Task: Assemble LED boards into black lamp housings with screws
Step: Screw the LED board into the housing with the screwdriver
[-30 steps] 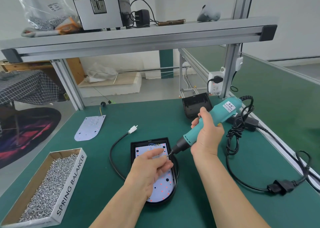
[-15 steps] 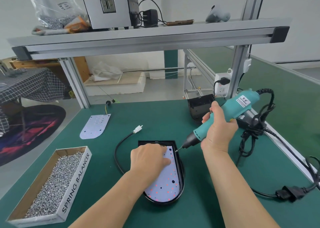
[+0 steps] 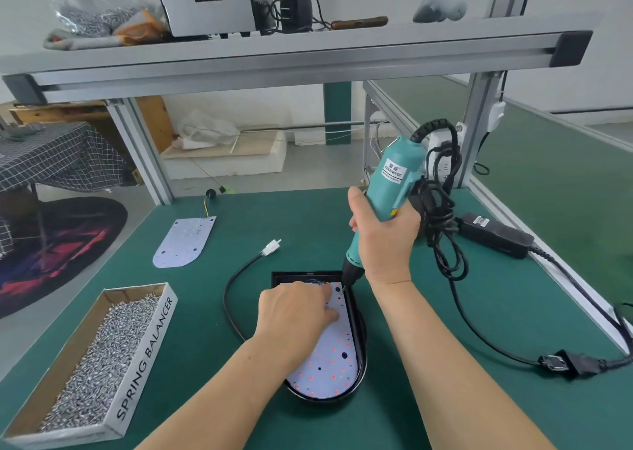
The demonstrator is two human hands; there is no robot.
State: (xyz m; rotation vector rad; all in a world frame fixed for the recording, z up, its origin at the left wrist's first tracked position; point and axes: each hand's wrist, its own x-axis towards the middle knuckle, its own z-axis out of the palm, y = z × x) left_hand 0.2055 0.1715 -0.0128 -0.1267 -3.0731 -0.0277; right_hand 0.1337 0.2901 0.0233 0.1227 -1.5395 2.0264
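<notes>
Head view, frame centre: my right grip [image 3: 383, 240] clasps the teal electric screwdriver [image 3: 394, 175], its bit down on the upper-right corner of the LED board [image 3: 329, 364] seated in the black lamp housing [image 3: 362, 333]. My left grip [image 3: 294, 316], released, presses the board flat. I judge a corner screw is being driven; the next move calls for another from the screw box [image 3: 102, 357].

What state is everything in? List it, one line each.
LED board: seated in the housing.
black lamp housing: flat, open side up.
electric screwdriver: near upright, tip at the board's corner.
left hand: rests on the board.
right hand: grips the screwdriver.
screw box: open, holding screws.
spare LED board: lying loose.
white connector: unplugged.
</notes>
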